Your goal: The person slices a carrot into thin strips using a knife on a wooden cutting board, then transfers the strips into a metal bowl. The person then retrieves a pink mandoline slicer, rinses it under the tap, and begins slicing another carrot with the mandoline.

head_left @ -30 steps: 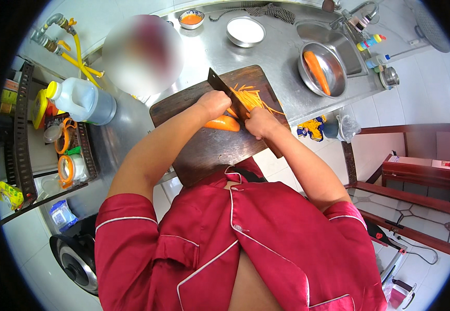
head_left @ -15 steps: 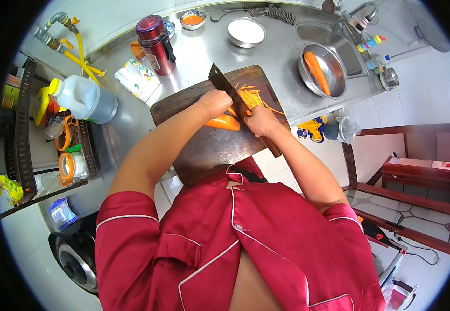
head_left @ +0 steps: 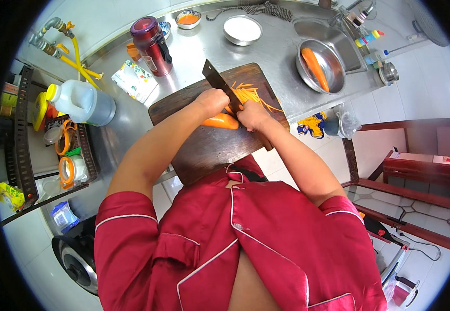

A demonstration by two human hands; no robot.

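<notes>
From the head view, the left hand (head_left: 212, 101) is curled down onto the carrot (head_left: 221, 121), pinning it to the dark wooden cutting board (head_left: 209, 147), while the right hand (head_left: 252, 115) is closed around the handle of the cleaver (head_left: 220, 83), whose blade stands tilted against the carrot's cut end. The carrot lies near the board's middle, with a heap of thin orange shreds (head_left: 251, 94) just beyond the blade. Compared with half a second ago, hands, blade and carrot sit almost exactly where they were, so the slicing looks to be in a steady rhythm with much of the carrot left uncut. Against a second ago, the red flask (head_left: 151, 44) and the printed packet (head_left: 134, 80) on the steel surface (head_left: 271, 57) are now in plain sight. A second carrot rests in the metal bowl (head_left: 334, 78).
</notes>
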